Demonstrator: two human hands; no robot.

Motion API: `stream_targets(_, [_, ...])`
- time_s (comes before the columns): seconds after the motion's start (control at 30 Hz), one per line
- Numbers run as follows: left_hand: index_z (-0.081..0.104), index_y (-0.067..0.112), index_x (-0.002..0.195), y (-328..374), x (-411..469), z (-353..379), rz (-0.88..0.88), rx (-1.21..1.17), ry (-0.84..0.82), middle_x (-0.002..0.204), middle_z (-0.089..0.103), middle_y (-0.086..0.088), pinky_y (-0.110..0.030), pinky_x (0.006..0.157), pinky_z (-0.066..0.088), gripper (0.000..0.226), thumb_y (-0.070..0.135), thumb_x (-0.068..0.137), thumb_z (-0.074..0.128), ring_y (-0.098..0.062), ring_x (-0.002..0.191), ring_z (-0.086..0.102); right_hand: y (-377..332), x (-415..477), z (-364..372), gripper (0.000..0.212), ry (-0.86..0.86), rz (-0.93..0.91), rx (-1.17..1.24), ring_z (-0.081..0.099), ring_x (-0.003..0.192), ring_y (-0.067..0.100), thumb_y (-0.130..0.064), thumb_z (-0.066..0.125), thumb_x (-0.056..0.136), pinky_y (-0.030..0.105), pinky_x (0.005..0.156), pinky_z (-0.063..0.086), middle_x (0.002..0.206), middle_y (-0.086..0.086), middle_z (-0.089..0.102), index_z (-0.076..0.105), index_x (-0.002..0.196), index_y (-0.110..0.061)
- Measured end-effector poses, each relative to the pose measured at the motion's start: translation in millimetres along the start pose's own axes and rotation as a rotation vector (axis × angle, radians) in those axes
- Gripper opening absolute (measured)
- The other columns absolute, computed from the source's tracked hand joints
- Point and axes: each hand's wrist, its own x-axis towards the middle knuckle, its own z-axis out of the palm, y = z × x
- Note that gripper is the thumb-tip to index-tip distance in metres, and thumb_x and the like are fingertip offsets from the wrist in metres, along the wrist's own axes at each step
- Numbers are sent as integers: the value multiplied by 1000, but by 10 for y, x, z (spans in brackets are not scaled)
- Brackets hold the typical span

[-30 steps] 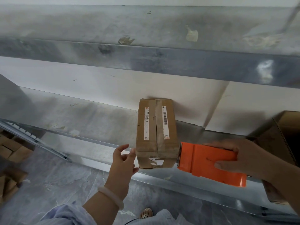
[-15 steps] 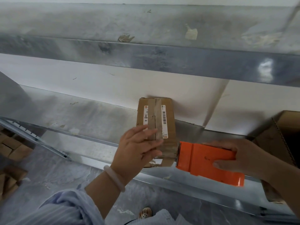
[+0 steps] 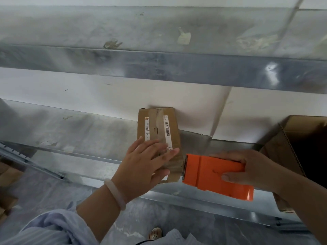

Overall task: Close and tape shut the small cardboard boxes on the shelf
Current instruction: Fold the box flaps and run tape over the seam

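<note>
left hand [image 3: 145, 163] moved up, now pressing flat on small box [image 3: 159, 128]

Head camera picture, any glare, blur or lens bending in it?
Head view: a glare patch on the upper shelf beam at right; the wide lens slightly bows the shelf edges; the small cardboard box casts a soft shadow on the white wall; the left hand looks slightly smeared, the orange tape dispenser crisp.

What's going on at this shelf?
A person is sealing a small cardboard box on a metal shelf. The left hand lies flat on the box's near end, over the tape, while the right hand grips an orange tape dispenser just beside it. A larger open carton stands at the right.
</note>
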Motion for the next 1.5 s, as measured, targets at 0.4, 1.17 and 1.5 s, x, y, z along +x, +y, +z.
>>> stream_targets(0.4, [42,43,139,43,46,96,18,50,-102,140,56,2,-62,103,42,41,47,98,34,-28,129,53,-7,-29,-16,42,-28,-67,18,67,92,-3,-32,75,83,19,72,57,108,-19,66,56,109,-58])
stream_targets(1.17, [51,48,133,34,64,63,16,50,-150,141,54,5,-61,104,41,38,47,98,35,-26,131,51,-48,-231,-234,35,-22,-72,43,68,94,-1,-26,75,82,22,74,58,105,-32,62,66,96,-57])
stream_targets(1.5, [50,48,133,13,61,87,24,44,-138,142,53,7,-62,105,40,38,47,97,36,-26,131,51,-74,-301,-346,35,-61,-50,-3,64,97,-7,-39,75,72,15,71,54,106,-39,59,62,95,-62])
